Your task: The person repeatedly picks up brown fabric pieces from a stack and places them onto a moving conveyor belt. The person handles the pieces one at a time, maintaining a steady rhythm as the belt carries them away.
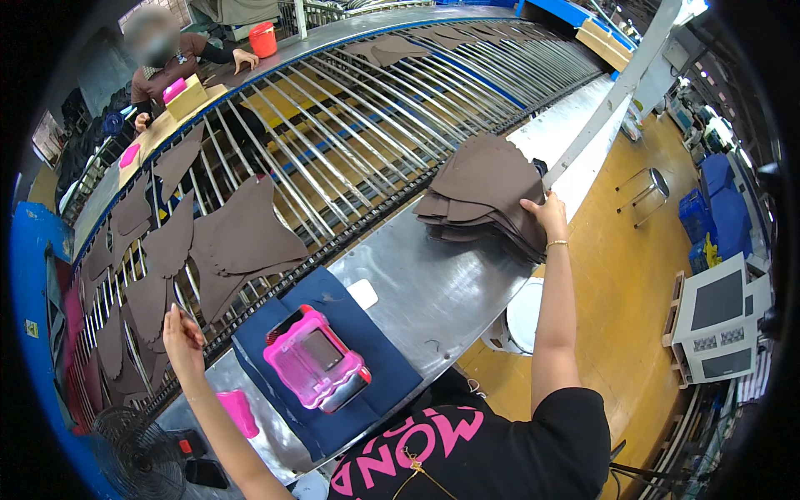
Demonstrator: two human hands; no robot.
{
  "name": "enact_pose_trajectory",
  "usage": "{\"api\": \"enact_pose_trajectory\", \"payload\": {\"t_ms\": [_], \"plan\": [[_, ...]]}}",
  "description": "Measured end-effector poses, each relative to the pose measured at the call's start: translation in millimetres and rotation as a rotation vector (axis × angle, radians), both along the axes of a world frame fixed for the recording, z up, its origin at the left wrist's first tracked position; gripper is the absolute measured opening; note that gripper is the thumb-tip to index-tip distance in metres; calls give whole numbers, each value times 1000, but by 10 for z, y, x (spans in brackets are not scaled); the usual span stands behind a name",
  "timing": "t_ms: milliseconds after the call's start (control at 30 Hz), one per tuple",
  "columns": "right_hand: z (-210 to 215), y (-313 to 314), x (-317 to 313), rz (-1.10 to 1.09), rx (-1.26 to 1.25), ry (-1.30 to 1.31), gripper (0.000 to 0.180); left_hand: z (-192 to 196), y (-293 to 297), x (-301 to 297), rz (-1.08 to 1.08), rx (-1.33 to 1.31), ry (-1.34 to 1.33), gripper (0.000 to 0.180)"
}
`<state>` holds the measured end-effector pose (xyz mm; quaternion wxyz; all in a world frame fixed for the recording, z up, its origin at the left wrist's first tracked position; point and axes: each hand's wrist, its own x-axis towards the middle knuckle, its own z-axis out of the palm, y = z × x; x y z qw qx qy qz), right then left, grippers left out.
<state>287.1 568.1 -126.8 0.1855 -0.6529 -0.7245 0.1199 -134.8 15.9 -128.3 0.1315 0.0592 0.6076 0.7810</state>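
Observation:
My right hand (550, 218) grips the right edge of a thick stack of brown cut fabric pieces (483, 187) on the metal table, thumb on top. My left hand (183, 340) is held beside the conveyor, fingers apart and slightly bent, close to the loose brown pieces (148, 302) on its bars. More brown pieces (246, 229) lie overlapped just beyond it. Between my arms, a pink plastic frame-like device (315, 357) with a dark rectangular window sits on a dark blue sheet (379, 367).
A slatted roller conveyor (333, 167) runs along the table's far side. A white card (362, 293) and a pink piece (239, 412) lie near the blue sheet. A fan (137, 450) stands lower left, a white bucket (525, 315) beside the table. A person (171, 71) works across the conveyor near a red bucket (262, 39).

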Motion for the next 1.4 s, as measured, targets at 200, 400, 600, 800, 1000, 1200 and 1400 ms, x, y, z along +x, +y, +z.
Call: {"api": "enact_pose_trajectory", "payload": {"t_ms": [200,400,600,800,1000,1200,1400], "plan": [[24,-59,88,291,114,20,72,118,-47,452,-23,-65,66,22],[803,-1098,-169,640,210,204,55,443,280,783,-202,-301,180,22],[1146,-1965,-758,1046,28,821,38,575,654,1095,-235,-342,797,49],[974,-2728,-1382,1400,-54,715,44,938,-8,1282,-259,-216,243,24],[597,-3057,-1761,1653,-187,676,30,1067,-855,1478,108,-369,445,20],[504,-3111,-1842,1701,-153,671,19,940,-1105,1609,108,-464,428,11],[413,-2716,-1465,1537,-207,553,16,752,-642,1568,-157,-692,484,8]]}}
